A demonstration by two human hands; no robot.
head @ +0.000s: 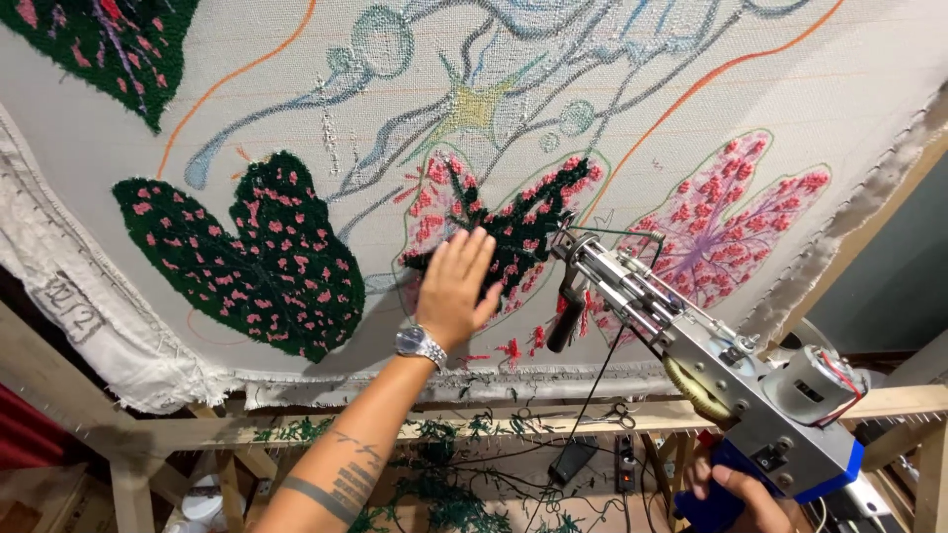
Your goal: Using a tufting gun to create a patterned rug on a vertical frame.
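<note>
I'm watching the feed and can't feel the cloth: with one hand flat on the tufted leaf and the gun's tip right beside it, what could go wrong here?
1. The left hand lies flat on the dark green leaf, close to the tufting gun tip; a slip could likely catch the fingers.
2. The green yarn feeding the tip crosses open air and might snag.
3. The right hand alone carries the gun, so the tip may wander off the outline.

The left hand (456, 286) is raised on an outstretched, tattooed forearm, palm flat and fingers spread and pointing up, a wristwatch at the wrist. The right hand (739, 491) sits low at the frame's bottom edge, its fingers curled closed in a grip, mostly hidden.
</note>
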